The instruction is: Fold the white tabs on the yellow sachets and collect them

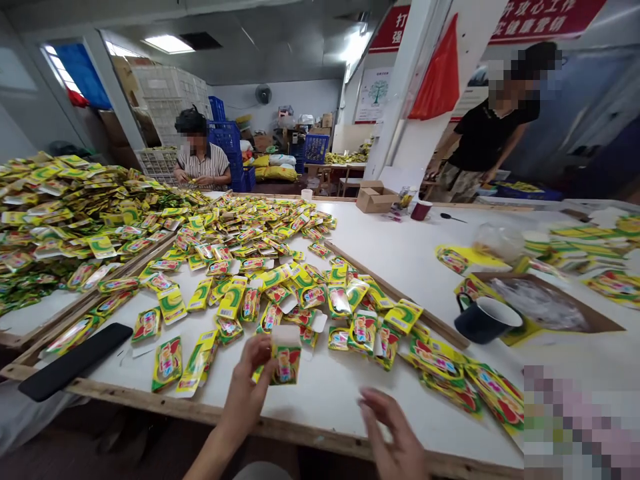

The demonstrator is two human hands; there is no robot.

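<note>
My left hand (250, 377) grips a small yellow and green printed carton (286, 363) between thumb and fingers, its pale end flap standing up at the top. The carton is held just above the white table (325, 400), near its front edge. To the right, my right hand (393, 427) is apart from the carton, its thumb and fingers separated and nothing visible between them. Many similar small cartons (363, 331) lie scattered beyond both hands, some with white flaps sticking out.
A heap of cartons (60, 200) rises at the left. Wooden strips (395, 293) divide the tabletop. A black phone-like slab (77, 360) lies at the front left; a dark mug (487, 319) stands at the right. One person (203, 160) sits opposite, another person (493, 133) stands far right.
</note>
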